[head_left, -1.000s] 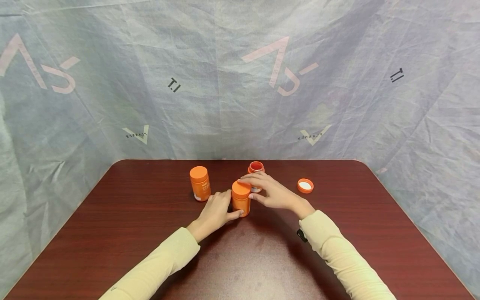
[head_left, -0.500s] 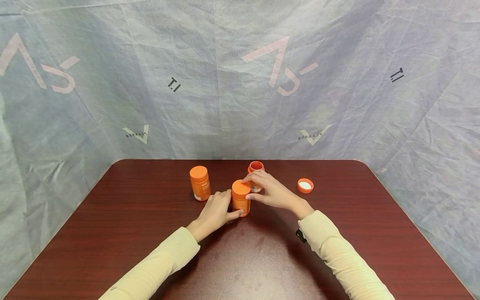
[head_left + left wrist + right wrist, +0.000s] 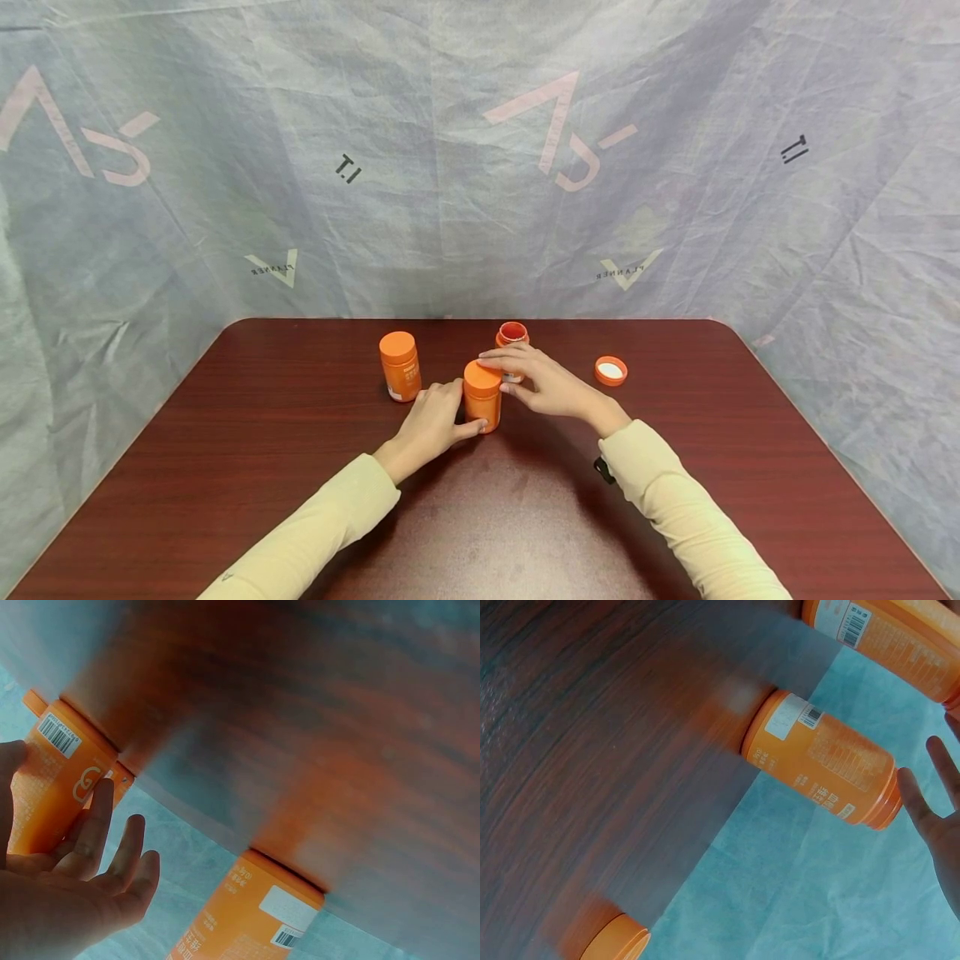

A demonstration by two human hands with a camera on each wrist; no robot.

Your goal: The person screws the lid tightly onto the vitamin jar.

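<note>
In the head view an orange plastic jar stands upright mid-table, its orange lid on top. My left hand grips the jar's body low down, thumb across the front and fingers along the left side. At the lid is my right hand, fingers over the far edge and thumb at the right rim. Just behind stands an uncapped jar, partly hidden by the right hand. The left wrist view shows the gripped jar's barcode side; the right wrist view shows the right fingers overlapping the uncapped jar's neck.
Left of the gripped jar stands another capped orange jar. A loose orange lid lies with its white inside up, to the right. The dark wooden table ends at a grey cloth backdrop.
My right fingers and thumb shifted round the lid, first thumb leftward and fingertips rightward, then back again. The left hand and the jars stay in place.
</note>
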